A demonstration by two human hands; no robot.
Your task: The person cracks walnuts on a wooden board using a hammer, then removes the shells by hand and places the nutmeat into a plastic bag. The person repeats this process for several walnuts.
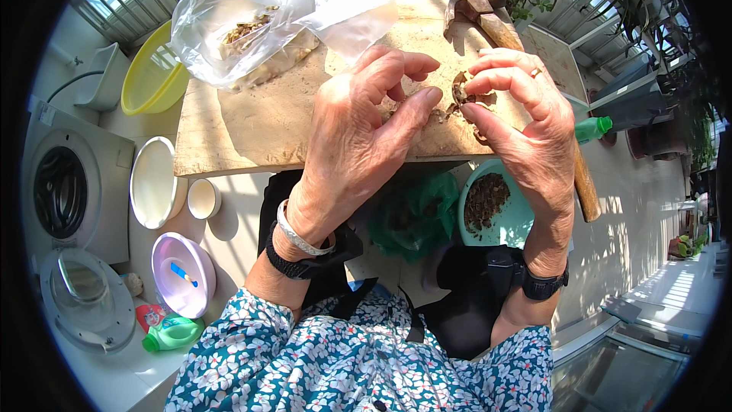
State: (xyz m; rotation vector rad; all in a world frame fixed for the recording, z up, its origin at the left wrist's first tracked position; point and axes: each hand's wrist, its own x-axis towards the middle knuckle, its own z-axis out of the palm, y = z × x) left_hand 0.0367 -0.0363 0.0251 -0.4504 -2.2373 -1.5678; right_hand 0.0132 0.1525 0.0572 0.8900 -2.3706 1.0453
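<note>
My right hand [530, 111] pinches a brown piece of cracked nut [458, 88] between thumb and fingers, over the right part of a pale wooden board [259, 126]. Just left of it is my left hand [358, 118], its thumb and index finger apart, with nothing visible between them. Crumbs of shell lie on the board below the hands. A hammer [474, 6] rests along the board's right side, its wooden handle passing behind my right hand. At the back left, a clear plastic bag [290, 0] holds light brown nut pieces [248, 27].
Below the board are a mint-green basin [515, 221] of brown shells and a green plastic bag [415, 217]. On the left floor stand a yellow tub [152, 80], white basin [152, 183], small cup [203, 199] and lilac basin [183, 275], near a washing machine [72, 175].
</note>
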